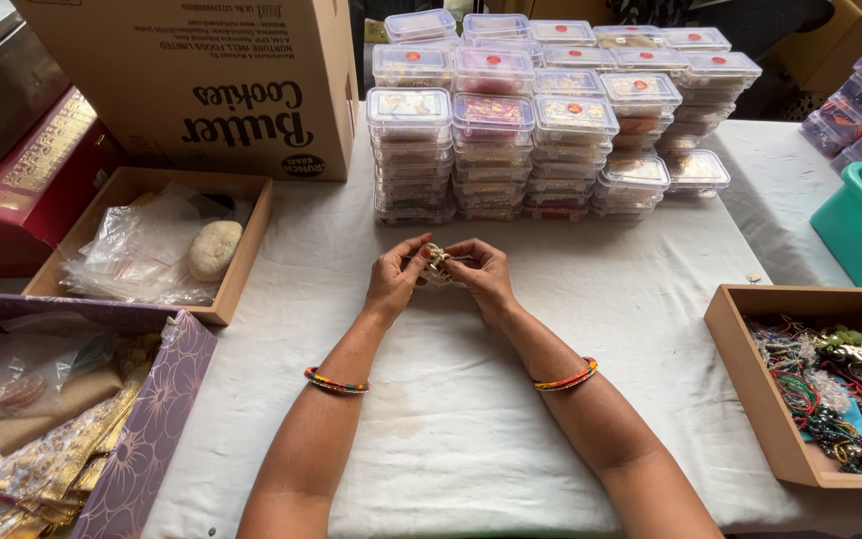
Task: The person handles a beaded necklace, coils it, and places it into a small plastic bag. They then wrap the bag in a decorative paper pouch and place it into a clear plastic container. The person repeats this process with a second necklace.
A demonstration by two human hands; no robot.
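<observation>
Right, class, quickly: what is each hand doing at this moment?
Left hand: closed, pinching one side of a small pale ornament.
Right hand: closed, pinching the other side of the same ornament.

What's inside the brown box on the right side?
The brown box holds a tangled heap of colourful bangles and beaded jewellery. Whatever lies under the heap, and the box's bottom, is covered.

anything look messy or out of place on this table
Mostly tidy. One small round piece lies loose on the white cloth, just outside the right tray of tangled jewellery. Both hands, left hand and right hand, hold a small beaded piece.
</observation>
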